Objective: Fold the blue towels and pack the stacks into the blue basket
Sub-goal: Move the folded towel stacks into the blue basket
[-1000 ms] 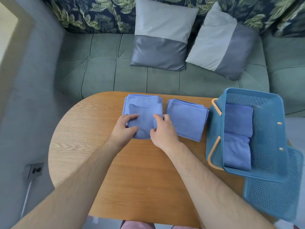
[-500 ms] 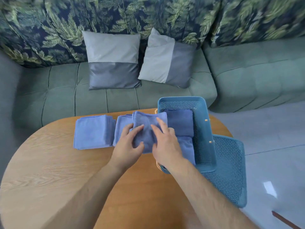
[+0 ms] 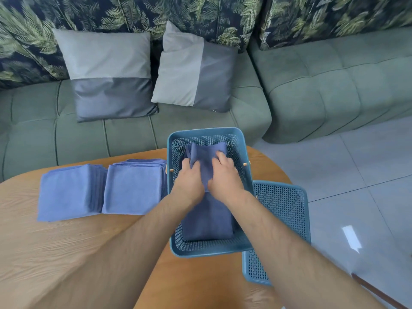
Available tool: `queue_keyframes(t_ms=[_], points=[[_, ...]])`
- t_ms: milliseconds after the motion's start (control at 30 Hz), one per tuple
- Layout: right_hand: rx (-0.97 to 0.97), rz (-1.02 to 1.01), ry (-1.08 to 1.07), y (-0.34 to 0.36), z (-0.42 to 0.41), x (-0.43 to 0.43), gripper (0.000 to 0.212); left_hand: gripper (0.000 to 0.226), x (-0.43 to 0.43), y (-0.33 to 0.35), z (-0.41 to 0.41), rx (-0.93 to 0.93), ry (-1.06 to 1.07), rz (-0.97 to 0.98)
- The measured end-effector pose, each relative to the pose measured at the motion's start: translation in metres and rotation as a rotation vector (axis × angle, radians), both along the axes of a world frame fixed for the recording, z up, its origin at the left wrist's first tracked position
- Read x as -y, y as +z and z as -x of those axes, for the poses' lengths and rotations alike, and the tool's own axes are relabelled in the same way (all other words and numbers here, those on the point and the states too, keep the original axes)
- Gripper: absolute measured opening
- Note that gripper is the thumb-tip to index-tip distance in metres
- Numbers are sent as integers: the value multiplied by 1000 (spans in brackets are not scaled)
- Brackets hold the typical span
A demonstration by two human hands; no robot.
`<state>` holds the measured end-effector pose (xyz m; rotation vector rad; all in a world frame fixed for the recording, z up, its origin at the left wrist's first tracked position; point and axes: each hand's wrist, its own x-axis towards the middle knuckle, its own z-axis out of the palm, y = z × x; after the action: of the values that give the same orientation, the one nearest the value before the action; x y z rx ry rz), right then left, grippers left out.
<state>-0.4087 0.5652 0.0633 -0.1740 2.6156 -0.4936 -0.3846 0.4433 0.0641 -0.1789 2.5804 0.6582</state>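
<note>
Two hands are down inside the blue basket (image 3: pixel 207 250), centre of the frame, both gripping one folded towel (image 3: pixel 205 157) over the far half of the basket. The left hand (image 3: pixel 189 181) has its fingers curled over the towel's left edge and the right hand (image 3: pixel 225 177) has its fingers curled on the top right; the thumbs are hidden, so their placing cannot be told. The towel sits low between the walls; whether it touches the bottom or a layer beneath cannot be told. The near half of the basket already holds packed towels (image 3: pixel 207 219), flat and folded, partly under the wrists. On the wooden table (image 3: pixel 66 253), left of centre, are two more folded piles: the near stack (image 3: pixel 133 188) just beside the basket's left wall, and the outer stack (image 3: pixel 64 192) touching it further left, both squared and many-layered. Judged progress: folding looks done, with no unfolded towel in view; packing is about midway, with the near half filled, the far half being filled and two stacks left to move. Room may be tight, so they will likely go on top. At lower right a blue mesh panel (image 3: pixel 283 210), maybe a lid, sticks out from under the basket past the table edge. The upper frame shows a green sofa (image 3: pixel 312 85) with a left cushion (image 3: pixel 107 72) and a right cushion (image 3: pixel 191 70), both grey two-tone. At right is the grey tiled floor (image 3: pixel 356 175).
</note>
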Motion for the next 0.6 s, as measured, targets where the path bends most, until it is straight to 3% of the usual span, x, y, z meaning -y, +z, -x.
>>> queue_keyframes(t_ms=[100, 167, 300, 433, 600], points=[[62, -20, 1, -24, 9, -1, 70, 42, -4, -22, 12, 55, -13, 116], [35, -145, 78, -38, 11, -2, 77, 50, -9, -31, 15, 59, -2, 222], [-92, -404, 274, -50, 6, 1, 78, 43, -11, -41, 17, -108, -134, 455], [49, -363, 290, -52, 7, -1, 81, 57, -10, -38, 21, -6, -224, 528], [-105, -214, 172, -22, -2, 1, 70, 55, -7, -6, 14, -119, -238, 533]])
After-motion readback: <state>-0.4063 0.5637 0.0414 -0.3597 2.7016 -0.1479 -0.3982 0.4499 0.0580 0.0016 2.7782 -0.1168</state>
